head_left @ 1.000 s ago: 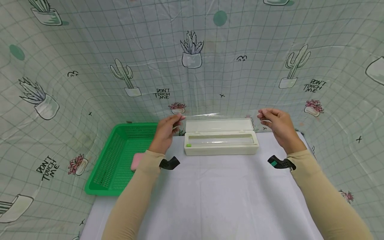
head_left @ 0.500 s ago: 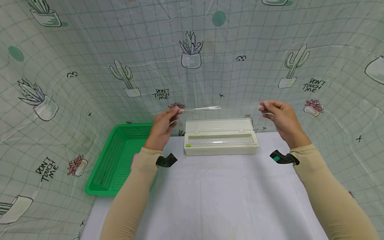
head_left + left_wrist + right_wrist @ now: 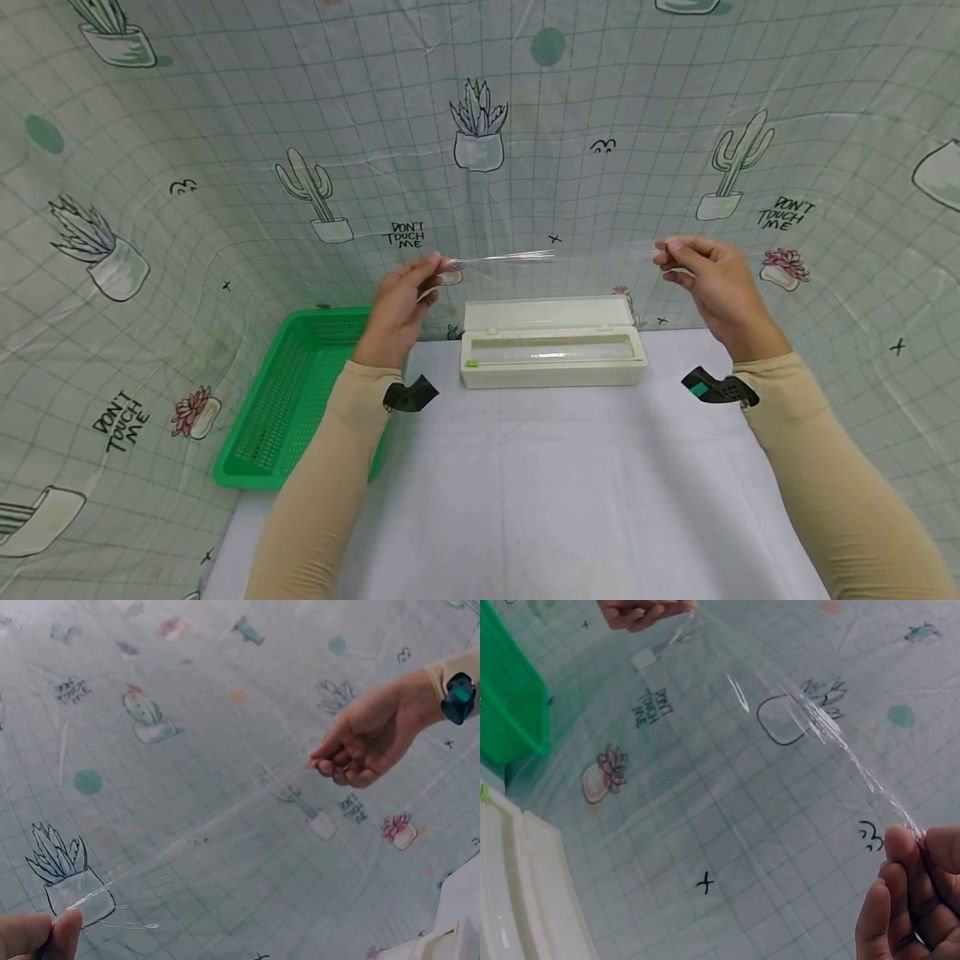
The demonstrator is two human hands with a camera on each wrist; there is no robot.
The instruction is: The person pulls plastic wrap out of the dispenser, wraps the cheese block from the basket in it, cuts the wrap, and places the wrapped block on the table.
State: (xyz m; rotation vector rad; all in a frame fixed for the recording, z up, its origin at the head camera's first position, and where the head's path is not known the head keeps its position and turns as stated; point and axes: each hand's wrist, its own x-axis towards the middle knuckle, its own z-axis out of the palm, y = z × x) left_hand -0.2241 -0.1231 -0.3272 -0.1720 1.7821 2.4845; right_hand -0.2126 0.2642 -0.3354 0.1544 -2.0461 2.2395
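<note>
A clear sheet of plastic wrap point(image 3: 517, 256) is stretched between both hands, above and behind a white wrap dispenser box point(image 3: 553, 373). My left hand point(image 3: 401, 304) pinches one top corner between thumb and forefinger. The opposite corner is pinched by my right hand point(image 3: 708, 279). In the right wrist view the taut upper edge of the plastic wrap point(image 3: 832, 724) shines as it runs to the fingertips. The dispenser's lid point(image 3: 547, 314) stands raised at the back, and clear film shows through its long opening. A bright green tab sits at the box's left end.
A green perforated basket point(image 3: 258, 475) stands left of the box, partly hidden by the left forearm. White cloth point(image 3: 540, 492) covers the table. Behind hangs a curtain point(image 3: 600, 100) printed with cacti and a grid.
Both hands have risen and spread slightly apart, lifting the plastic wrap higher above the box. The left forearm now hides the pink item in the basket. Box and basket stayed put.
</note>
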